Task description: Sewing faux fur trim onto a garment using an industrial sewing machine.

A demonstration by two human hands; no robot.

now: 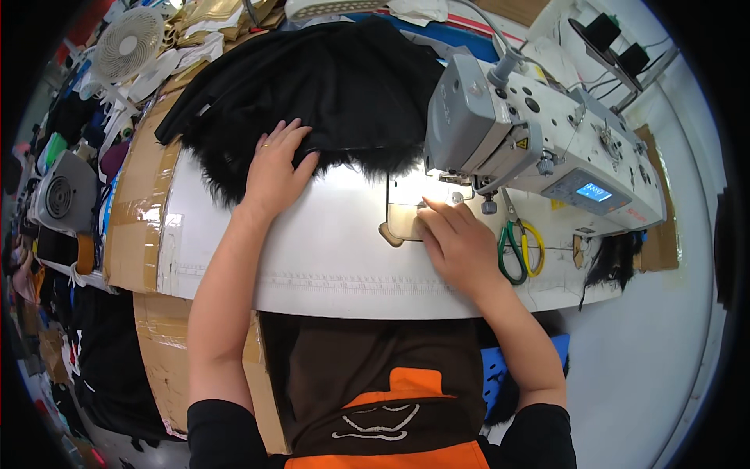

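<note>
My left hand [279, 173] lies flat with fingers stretched on the edge of a black garment [328, 94] trimmed with shaggy black fur [223, 160]. The cloth spreads over the far side of the white sewing table [328, 242], its right end by the sewing machine's head [469, 102]. Beside the lit needle plate [405, 215], my right hand [461, 242] is bent, thumb and fingertips drawn together. Whatever they pinch, if anything, is too small to make out. A pair of scissors [513, 224] with green and yellow handles lies just right of this hand.
A control panel with a lit screen [594, 191] faces me on the machine. Black fur scraps [613, 259] lie at the table's right end. Taped cardboard [141, 211] borders the left side, and a white fan [130, 44] stands far left. Black thread cones [601, 33] stand at upper right.
</note>
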